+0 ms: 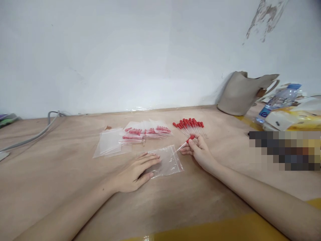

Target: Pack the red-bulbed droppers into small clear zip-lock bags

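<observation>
Pinched in my right hand point(199, 150) is a dropper point(184, 144) with a red rubber bulb and a clear, thin tube. Its tip points left and down, at the open-end edge of a clear zip bag point(167, 162) lying flat. My left hand point(137, 170) rests flat on the bag's left part, fingers stretched out. Beyond my right hand, several loose droppers point(189, 124) lie fanned out, red bulbs away from me. Behind the bag sits a pile of bags with red-bulbed droppers inside point(147, 131). Left of that pile lie flat bags point(109, 144) with no droppers visible in them.
Brown paper point(62, 160) covers the table, with yellow tape point(225, 229) at the near edge. A grey cable point(37, 135) runs along the left. At the back right stand a beige bag point(240, 93), a plastic bottle point(281, 100) and a yellow-white package point(293, 118). A white wall rises behind.
</observation>
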Action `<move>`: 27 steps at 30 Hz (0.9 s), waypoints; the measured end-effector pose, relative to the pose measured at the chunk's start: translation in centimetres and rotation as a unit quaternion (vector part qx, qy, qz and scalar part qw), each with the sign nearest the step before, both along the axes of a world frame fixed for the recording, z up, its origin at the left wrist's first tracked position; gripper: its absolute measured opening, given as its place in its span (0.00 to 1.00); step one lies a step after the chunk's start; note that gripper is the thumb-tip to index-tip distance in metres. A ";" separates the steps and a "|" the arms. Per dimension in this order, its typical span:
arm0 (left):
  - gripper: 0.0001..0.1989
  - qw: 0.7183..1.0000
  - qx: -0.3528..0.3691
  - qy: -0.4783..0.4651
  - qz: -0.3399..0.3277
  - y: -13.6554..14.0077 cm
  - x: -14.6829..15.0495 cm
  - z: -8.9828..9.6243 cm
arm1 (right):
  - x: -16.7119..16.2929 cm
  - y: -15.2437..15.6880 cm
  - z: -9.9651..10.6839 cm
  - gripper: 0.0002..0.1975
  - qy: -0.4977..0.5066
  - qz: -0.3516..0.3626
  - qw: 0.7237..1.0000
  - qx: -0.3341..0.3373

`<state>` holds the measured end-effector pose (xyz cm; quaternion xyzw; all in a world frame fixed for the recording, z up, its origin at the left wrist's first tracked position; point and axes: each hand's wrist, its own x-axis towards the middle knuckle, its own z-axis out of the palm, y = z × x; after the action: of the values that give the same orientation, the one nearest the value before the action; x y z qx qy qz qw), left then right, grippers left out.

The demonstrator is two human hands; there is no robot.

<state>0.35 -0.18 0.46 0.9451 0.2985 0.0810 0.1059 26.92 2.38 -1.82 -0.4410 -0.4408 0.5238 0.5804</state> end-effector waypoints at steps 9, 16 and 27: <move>0.25 1.000 0.010 0.001 -0.003 0.0 0.0 0.2 | 1.8 -0.4 0.2 0.12 -0.019 0.204 0.979 0.008; 0.26 1.000 0.003 -0.012 -0.011 0.2 0.1 0.1 | 2.3 -0.1 0.6 0.13 -0.095 0.352 0.931 0.016; 0.21 0.994 -0.001 -0.104 0.036 -0.2 0.1 -0.4 | 2.7 0.9 0.4 0.15 -0.121 0.353 0.928 0.001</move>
<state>0.50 -0.40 0.04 0.9200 0.3200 0.1823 0.1342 29.65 3.29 -1.40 -0.3168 -0.6352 0.6370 0.3006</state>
